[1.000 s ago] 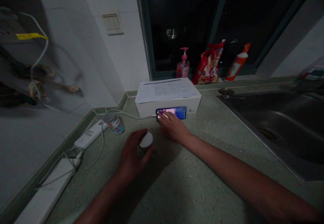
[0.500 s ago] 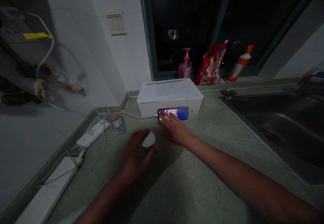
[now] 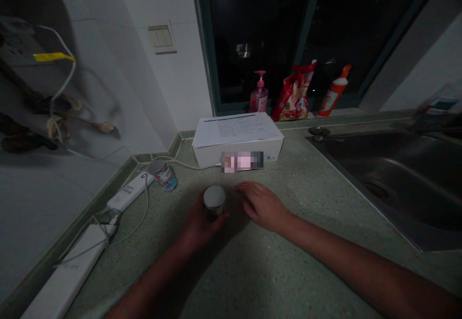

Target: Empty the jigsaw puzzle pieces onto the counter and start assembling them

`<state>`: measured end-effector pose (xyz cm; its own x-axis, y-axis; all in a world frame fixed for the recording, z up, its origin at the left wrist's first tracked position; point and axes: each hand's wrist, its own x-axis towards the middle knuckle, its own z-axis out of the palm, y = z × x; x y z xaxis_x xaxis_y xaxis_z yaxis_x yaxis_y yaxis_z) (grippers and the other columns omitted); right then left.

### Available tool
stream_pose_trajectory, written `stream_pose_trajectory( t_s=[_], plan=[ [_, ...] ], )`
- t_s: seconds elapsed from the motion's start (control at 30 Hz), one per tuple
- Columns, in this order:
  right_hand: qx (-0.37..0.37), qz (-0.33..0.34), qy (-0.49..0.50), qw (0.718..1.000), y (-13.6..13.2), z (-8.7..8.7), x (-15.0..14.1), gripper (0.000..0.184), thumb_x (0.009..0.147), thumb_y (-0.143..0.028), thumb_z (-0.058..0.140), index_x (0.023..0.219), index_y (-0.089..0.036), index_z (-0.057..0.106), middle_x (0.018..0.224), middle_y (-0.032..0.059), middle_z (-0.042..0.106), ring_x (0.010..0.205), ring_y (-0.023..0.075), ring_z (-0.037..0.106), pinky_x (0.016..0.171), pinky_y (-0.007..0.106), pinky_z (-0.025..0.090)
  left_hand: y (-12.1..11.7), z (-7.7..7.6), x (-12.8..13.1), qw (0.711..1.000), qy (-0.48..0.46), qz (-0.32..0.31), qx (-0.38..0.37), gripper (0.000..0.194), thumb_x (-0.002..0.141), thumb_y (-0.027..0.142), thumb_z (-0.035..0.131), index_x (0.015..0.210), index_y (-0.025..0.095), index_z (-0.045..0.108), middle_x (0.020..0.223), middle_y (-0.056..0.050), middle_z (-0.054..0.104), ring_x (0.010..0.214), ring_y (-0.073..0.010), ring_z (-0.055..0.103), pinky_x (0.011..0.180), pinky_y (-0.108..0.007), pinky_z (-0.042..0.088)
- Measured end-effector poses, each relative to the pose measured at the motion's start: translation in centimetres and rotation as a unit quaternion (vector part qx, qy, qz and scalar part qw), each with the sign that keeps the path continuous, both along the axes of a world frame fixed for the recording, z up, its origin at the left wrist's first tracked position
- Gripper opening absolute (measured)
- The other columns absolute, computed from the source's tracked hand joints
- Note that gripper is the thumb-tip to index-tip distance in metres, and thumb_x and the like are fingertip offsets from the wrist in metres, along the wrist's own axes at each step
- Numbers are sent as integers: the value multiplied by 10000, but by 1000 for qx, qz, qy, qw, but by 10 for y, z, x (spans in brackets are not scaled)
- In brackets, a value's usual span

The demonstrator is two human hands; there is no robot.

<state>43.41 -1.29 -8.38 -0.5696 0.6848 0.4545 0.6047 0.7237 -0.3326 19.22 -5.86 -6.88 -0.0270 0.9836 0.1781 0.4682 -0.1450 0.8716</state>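
1. A small round tin (image 3: 214, 201) with a pale lid is gripped upright by the left hand (image 3: 200, 225), its fingers (image 3: 193, 218) closed around the side.
2. The right hand (image 3: 262, 206) is held open, just beside the tin.
3. A second tin (image 3: 164, 175) is placed on the counter (image 3: 260, 271), nearer the wall.
4. A pixelated rectangle (image 3: 241, 161) is seen against a white box (image 3: 274, 146).

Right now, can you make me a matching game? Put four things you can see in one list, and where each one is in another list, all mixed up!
Things:
1. pink pump bottle
2. small tin can
3. white box
4. small capped jar

Places:
A. under a printed sheet
B. held in the left hand
C. on the window ledge
D. on the counter beside the white power strip

Right pairs: 1-C, 2-D, 3-A, 4-B.
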Motion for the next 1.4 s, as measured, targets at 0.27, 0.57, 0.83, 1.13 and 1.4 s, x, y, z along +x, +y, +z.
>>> stream_pose_trajectory(
  t_s=[0.27, 0.57, 0.83, 1.13, 1.4],
  plan=[
    [-10, -89, 14, 996, 16, -4, 19, 312, 1016, -184, 545, 1292, -156, 688, 1343, 172, 741, 1301, 325, 662, 1142, 556, 520, -1, -9, 0, 999, 18, -17, 23, 560, 811, 416, 818, 1295, 215, 621, 1223, -145, 785, 1126, -371, 767, 985, -588, 622],
    [-122, 23, 127, 984, -25, 25, -11, 512, 1050, -395, 546, 1526, -209, 502, 1387, 152, 723, 1041, 267, 760, 923, 445, 611, -4, -1, -2, 978, 134, -63, 150, 575, 826, 393, 839, 1360, 288, 654, 1184, -130, 742, 1062, -368, 719, 881, -575, 635],
    [-157, -12, 109, 982, -38, 34, -20, 531, 1024, -508, 589, 1456, -200, 566, 1277, 151, 773, 1063, 309, 760, 886, 439, 587, -15, 14, 3, 964, 190, -132, 135, 588, 889, 388, 792, 1439, 258, 630, 1168, -123, 733, 1035, -339, 719, 866, -532, 639],
    [-151, -24, 82, 985, -42, 28, -14, 418, 983, -550, 594, 1226, -217, 658, 1025, 92, 786, 838, 252, 724, 740, 363, 522, -18, 21, 5, 964, 139, -217, 67, 575, 868, 438, 849, 1395, 298, 665, 1191, -117, 752, 1053, -332, 728, 899, -515, 626],
    [-139, 4, 107, 984, -44, 27, -13, 485, 1003, -662, 519, 1175, -227, 647, 989, 83, 777, 809, 240, 704, 721, 354, 502, -20, 26, 3, 965, 79, -249, 28, 532, 868, 439, 852, 1346, 261, 702, 1150, -113, 749, 996, -298, 732, 889, -476, 631]
  ],
)
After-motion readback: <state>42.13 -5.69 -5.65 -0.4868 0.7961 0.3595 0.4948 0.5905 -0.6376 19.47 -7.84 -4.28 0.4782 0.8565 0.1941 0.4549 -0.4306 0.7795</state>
